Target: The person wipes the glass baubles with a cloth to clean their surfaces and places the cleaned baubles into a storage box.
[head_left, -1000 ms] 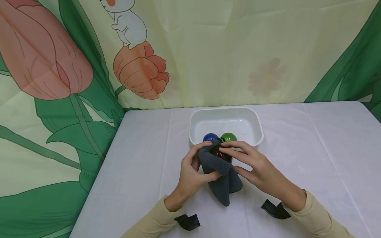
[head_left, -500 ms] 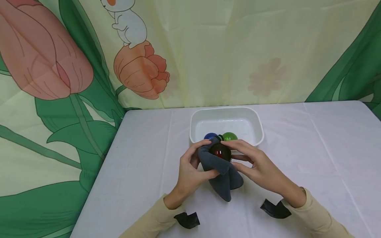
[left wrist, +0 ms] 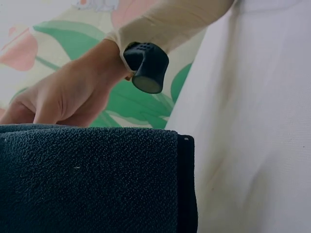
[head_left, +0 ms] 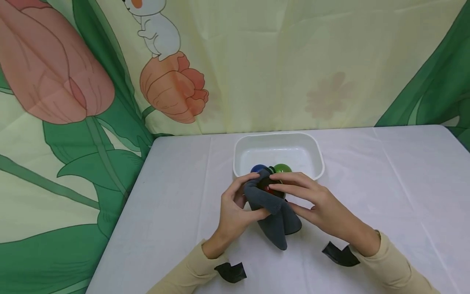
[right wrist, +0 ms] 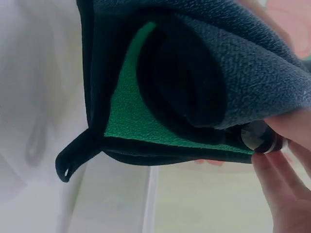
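Observation:
My left hand point(head_left: 235, 216) grips a folded dark blue-grey cloth point(head_left: 268, 204), thumb at its front and fingers behind. Cupped in the cloth is a dark red, shiny round thing point(head_left: 268, 190), mostly hidden by cloth and fingers. From the other side my right hand point(head_left: 323, 204) holds this round thing between thumb and fingers. A small dark neck-like piece point(head_left: 271, 169) stands at the top of the bundle; I cannot tell what it belongs to. The right wrist view shows the cloth's green inner face point(right wrist: 133, 109) and dark hanging loop point(right wrist: 68, 165).
A white rectangular tray point(head_left: 279, 141) stands behind my hands at the table's far side. At its front lie a blue ball point(head_left: 258, 168) and a green ball point(head_left: 283, 168), partly hidden. A white cloth covers the table point(head_left: 176, 196); a printed curtain point(head_left: 279, 73) hangs behind.
My right fingers have shifted on the round thing, uncovering it half a second ago and now lying over it again. The cloth's lower corner has swung slightly right. My left hand stays nearly still.

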